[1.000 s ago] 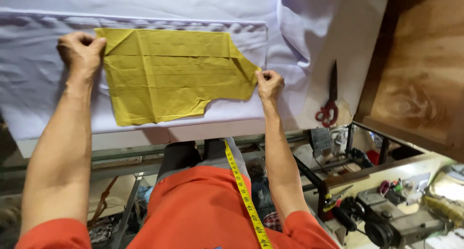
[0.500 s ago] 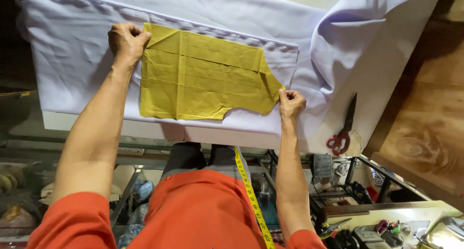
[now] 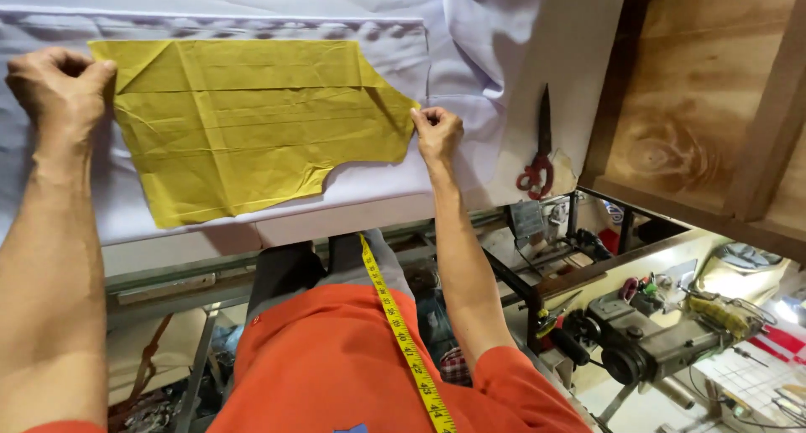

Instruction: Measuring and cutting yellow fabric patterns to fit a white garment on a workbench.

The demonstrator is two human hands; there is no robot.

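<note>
We see a yellow paper pattern piece lying flat on pale lavender fabric that is spread over the cutting table, close to the table's near edge. The pattern is creased with fold lines, its top edge runs parallel to a stitched seam in the fabric, and a curved notch is cut out of its lower right side. Our left hand is curled shut at the pattern's upper left corner, fingers pinched down on the paper edge and the fabric under it. Our right hand is closed in a loose fist at the pattern's right point, thumb and fingertips gripping that tip where it meets the fabric. The two hands sit well apart, one at each end of the pattern, holding it stretched between them. To the right, near the table's right edge, a pair of scissors with red handles lies on the fabric, blades pointing away from us, clear of the right hand. A yellow measuring tape hangs down across the orange shirt we wear. Beyond the table's right edge stands a wooden panel, and lower right, below table level, a dark sewing machine rests among scattered tools.
</note>
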